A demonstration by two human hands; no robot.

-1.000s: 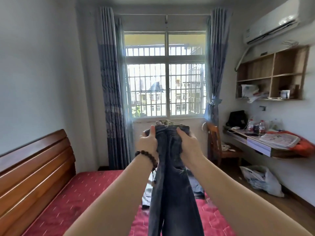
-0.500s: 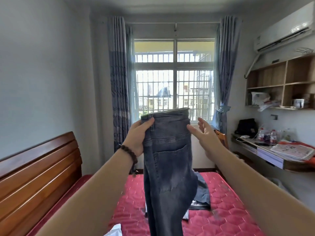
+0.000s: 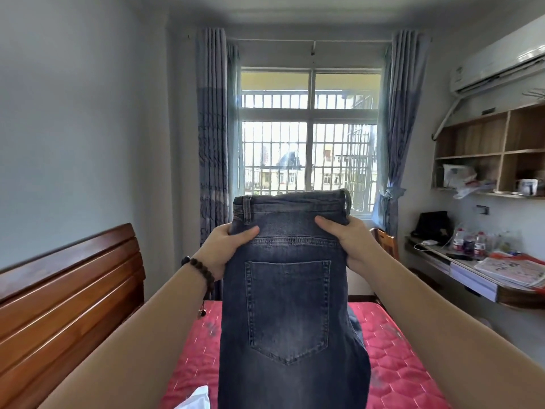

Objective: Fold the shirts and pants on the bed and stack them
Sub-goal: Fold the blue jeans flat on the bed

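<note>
Left hand [image 3: 228, 249], beaded bracelet [image 3: 200, 268] on the wrist, clamped on the left edge of the jeans [image 3: 290, 305] just under the waistband, thumb across the front; right hand [image 3: 349, 242] clamped on the right edge at matching height. Jeans held up in the air at arm's length, back pocket facing camera, seemingly doubled leg on leg, the rest hanging straight down out of frame. Probably held high so the weight pulls the legs straight and the side seams line up before laying down to fold. Below, bed [image 3: 398, 364] with red quilted cover; a dark garment [image 3: 356, 326] peeks out behind the jeans, something white [image 3: 196, 398] at the bottom edge, can't tell what. No folded stack visible. Further right, desk [image 3: 472, 286] holds bottles [image 3: 469, 245] and papers. Wall shelf [image 3: 483, 154] cubbies: lower left has a plastic bag, lower right a mug-like item, the upper ones look bare.
</note>
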